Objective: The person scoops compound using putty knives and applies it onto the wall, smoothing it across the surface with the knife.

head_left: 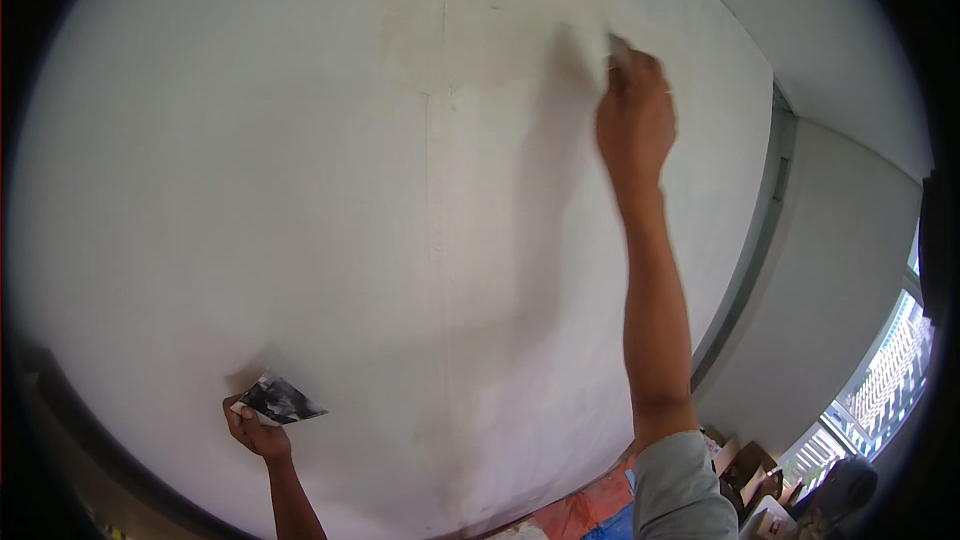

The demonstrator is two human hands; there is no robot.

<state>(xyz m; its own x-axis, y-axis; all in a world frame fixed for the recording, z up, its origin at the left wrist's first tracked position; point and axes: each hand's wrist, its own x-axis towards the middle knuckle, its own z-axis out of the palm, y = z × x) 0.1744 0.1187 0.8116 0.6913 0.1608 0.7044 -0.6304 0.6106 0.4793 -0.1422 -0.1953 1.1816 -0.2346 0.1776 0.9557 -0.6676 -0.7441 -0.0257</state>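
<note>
A broad off-white wall (330, 200) fills most of the view. My right hand (637, 115) is raised high against it, fingers closed around a small grey putty knife (620, 43), partly hidden by the fingers and blurred. Low on the left, my left hand (255, 429) grips a dark, flat filling blade (283, 398) smeared with white paste; its handle is out of sight. A damp-looking beige patch (470, 20) spreads over the upper wall beside my right hand. Below it runs a thin vertical crack (428, 155) with small nicks.
Red and blue sheeting (585, 510) lies along the wall's foot. At the lower right stand cardboard boxes (750, 465) near a bright window (885, 360). A grey recessed strip (765, 230) borders the wall on the right, and the white ceiling (830, 30) slopes above.
</note>
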